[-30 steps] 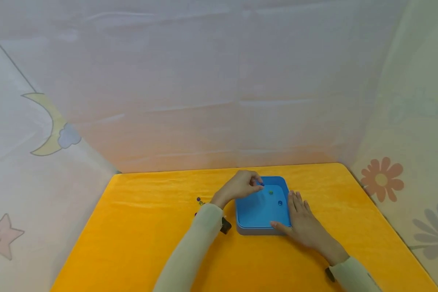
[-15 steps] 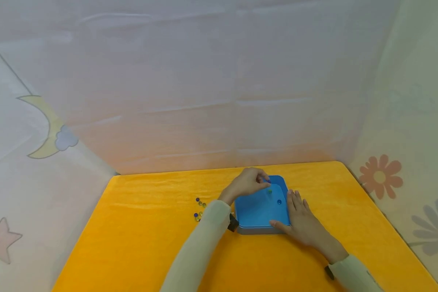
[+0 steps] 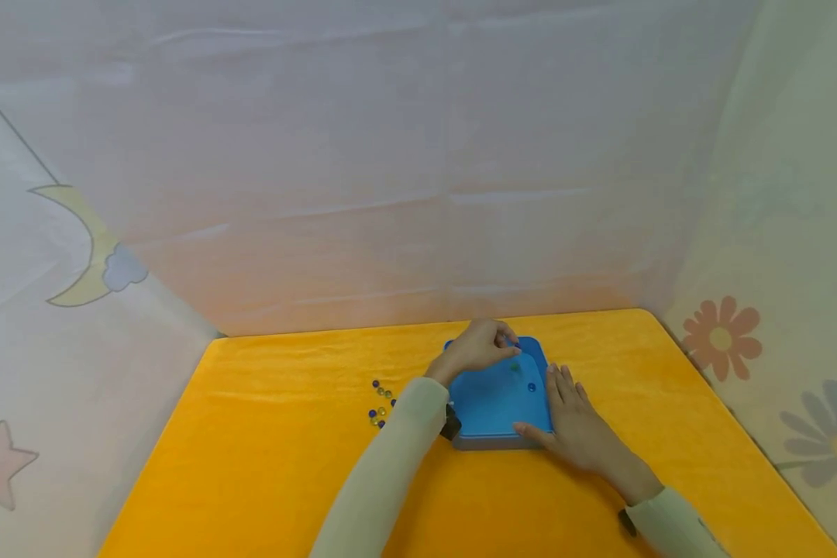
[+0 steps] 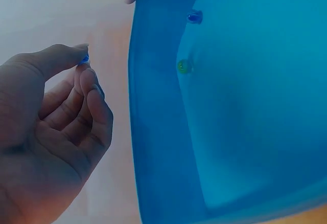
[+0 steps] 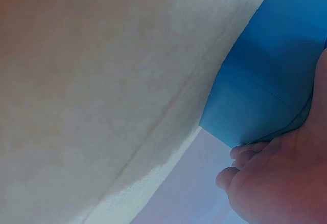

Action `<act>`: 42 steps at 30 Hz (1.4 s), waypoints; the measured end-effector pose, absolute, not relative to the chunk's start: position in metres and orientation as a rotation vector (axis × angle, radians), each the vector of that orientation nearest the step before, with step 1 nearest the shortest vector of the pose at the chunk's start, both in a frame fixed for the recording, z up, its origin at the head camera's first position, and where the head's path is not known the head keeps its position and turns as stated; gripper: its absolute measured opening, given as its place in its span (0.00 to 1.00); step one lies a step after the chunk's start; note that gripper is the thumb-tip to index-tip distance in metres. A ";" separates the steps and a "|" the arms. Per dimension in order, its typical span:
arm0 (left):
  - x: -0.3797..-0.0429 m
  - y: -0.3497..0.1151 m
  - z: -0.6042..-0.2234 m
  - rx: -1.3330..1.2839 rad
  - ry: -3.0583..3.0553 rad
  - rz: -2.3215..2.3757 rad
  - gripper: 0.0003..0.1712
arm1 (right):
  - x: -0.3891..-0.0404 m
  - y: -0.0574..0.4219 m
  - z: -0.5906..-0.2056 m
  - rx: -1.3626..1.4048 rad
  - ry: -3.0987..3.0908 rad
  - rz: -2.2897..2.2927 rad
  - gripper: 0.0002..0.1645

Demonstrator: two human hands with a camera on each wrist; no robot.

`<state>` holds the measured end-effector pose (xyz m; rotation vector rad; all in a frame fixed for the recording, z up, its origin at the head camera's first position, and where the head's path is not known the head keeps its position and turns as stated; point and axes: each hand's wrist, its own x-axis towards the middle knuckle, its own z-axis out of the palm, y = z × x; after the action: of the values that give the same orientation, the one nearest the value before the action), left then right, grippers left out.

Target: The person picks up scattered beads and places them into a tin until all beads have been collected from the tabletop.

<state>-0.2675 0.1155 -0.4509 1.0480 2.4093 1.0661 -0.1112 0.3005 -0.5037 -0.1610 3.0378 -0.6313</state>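
My left hand (image 3: 480,346) is over the far part of a blue tray (image 3: 491,422). Between its thumb and index finger it pinches a small blue glass marble (image 4: 85,59); the other fingers curl loosely below. Two marbles lie on the tray floor: a green one (image 4: 184,66) and a dark blue one (image 4: 194,17). Along the tray's right side rests my right hand (image 3: 581,425), fingers extended against the wall and thumb across the near right corner. In the right wrist view a pale sleeve fills most of the picture.
Left of the tray, several blue and yellowish marbles (image 3: 380,411) lie loose on the orange cloth (image 3: 286,434), partly behind the left sleeve. Pale printed fabric (image 3: 363,155) stands as walls at the back and sides.
My left hand has moved a little to the right over the tray with the blue marble, and more of the loose marbles show beside the sleeve. My right hand stays against the tray.
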 end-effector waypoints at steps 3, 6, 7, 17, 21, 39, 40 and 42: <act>-0.269 0.118 -0.455 1.051 2.405 1.075 0.15 | -0.111 0.301 -0.505 -0.164 3.038 -0.635 0.74; -0.270 0.118 -0.457 1.035 2.404 1.094 0.15 | -0.112 0.302 -0.509 -0.170 3.043 -0.631 0.73; -0.270 0.117 -0.457 1.029 2.406 1.101 0.15 | -0.112 0.302 -0.510 -0.174 3.048 -0.629 0.73; -0.267 0.121 -0.460 0.970 2.372 1.130 0.15 | -0.110 0.299 -0.506 -0.186 3.068 -0.611 0.72; -0.267 0.123 -0.459 0.973 2.374 1.119 0.15 | -0.109 0.298 -0.504 -0.192 3.081 -0.601 0.72; -0.268 0.093 -0.449 0.981 2.462 1.064 0.19 | -0.113 0.300 -0.501 -0.154 3.071 -0.566 0.74; -0.269 0.090 -0.449 0.992 2.461 1.063 0.19 | -0.113 0.300 -0.501 -0.155 3.071 -0.569 0.74; -0.270 0.083 -0.450 1.009 2.465 1.061 0.18 | -0.114 0.299 -0.502 -0.159 3.070 -0.573 0.74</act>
<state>-0.2698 0.0827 -0.4503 1.0089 2.4647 1.0608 -0.1140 0.2988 -0.5018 -0.1590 3.0702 -0.5726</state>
